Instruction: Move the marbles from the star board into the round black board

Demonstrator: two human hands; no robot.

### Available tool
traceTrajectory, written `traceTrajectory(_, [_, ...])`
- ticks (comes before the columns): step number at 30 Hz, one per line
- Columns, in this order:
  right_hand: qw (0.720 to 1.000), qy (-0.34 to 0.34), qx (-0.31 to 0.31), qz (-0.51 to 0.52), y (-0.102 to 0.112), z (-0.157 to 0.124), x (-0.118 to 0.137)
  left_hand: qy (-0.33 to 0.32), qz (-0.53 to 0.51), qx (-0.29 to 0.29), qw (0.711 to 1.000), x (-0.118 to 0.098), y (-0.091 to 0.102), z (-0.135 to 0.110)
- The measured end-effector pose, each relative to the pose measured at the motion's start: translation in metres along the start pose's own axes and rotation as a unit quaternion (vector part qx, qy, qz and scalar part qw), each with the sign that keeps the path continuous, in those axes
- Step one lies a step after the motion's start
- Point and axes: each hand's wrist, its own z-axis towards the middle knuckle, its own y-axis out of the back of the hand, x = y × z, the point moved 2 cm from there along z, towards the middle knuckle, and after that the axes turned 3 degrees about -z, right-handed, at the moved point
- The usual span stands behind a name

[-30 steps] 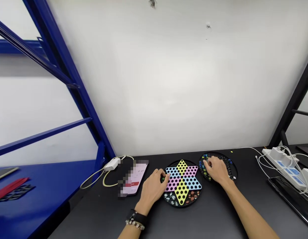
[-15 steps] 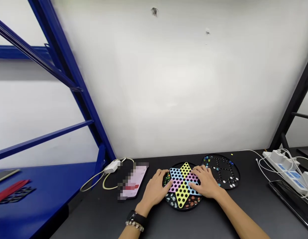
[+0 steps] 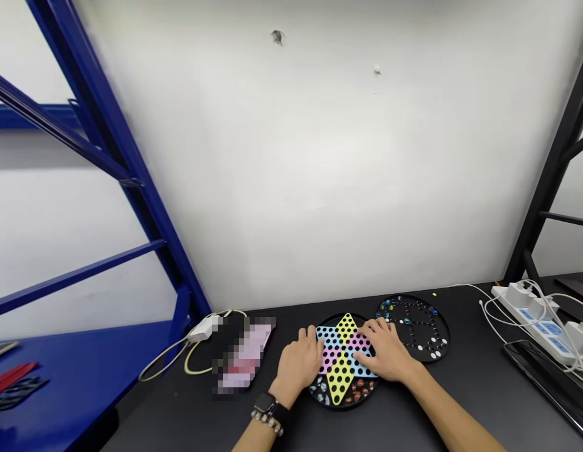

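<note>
Left hand (image 3: 298,364) at left edge of Chinese checkers board (image 3: 341,383), fingers loosely bunched, any hold hidden; right hand (image 3: 385,351) fingers spread flat on board, no pinch (light touch spares loose marbles (image 3: 359,389)).

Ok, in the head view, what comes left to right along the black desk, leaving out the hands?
White charger → blurred phone → star-shaped Chinese checkers board → round black marble board → white power strip

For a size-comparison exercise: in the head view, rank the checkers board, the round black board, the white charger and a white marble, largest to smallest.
1. Checkers board and round black board: alike, nearness unsure.
2. White charger
3. White marble
</note>
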Motion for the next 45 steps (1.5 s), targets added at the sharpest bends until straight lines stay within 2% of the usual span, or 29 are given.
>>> traceTrajectory(10, [1.0, 0.0, 0.003, 0.009, 0.002, 0.0, 0.001, 0.002, -0.008, 0.01, 1.0, 0.006, -0.008, 0.001])
traceTrajectory(18, [1.0, 0.003, 0.01, 0.002, 0.003, -0.002, 0.001, -0.065, -0.056, 0.022, 0.996, 0.012, -0.011, 0.004])
traceTrajectory(31, [1.0, -0.003, 0.015, 0.003, 0.006, -0.003, 0.002, -0.061, -0.025, 0.039, 0.997, 0.013, -0.004, 0.001])
traceTrajectory(35, [1.0, -0.001, 0.011, 0.009, 0.005, -0.003, 0.002, -0.001, -0.1, 0.025, 0.995, 0.016, -0.004, 0.005])
traceTrajectory(38, [1.0, -0.003, 0.0, 0.019, 0.003, -0.003, 0.001, 0.067, -0.198, -0.005, 0.978, 0.023, -0.005, 0.008])
traceTrajectory(41, [0.999, -0.013, -0.017, 0.041, 0.004, -0.002, 0.001, 0.102, -0.258, -0.049, 0.959, 0.033, -0.006, 0.012])
traceTrajectory(45, [0.982, -0.057, -0.109, 0.142, 0.008, 0.005, 0.0, 0.122, -0.293, -0.115, 0.941, 0.034, 0.004, 0.014])
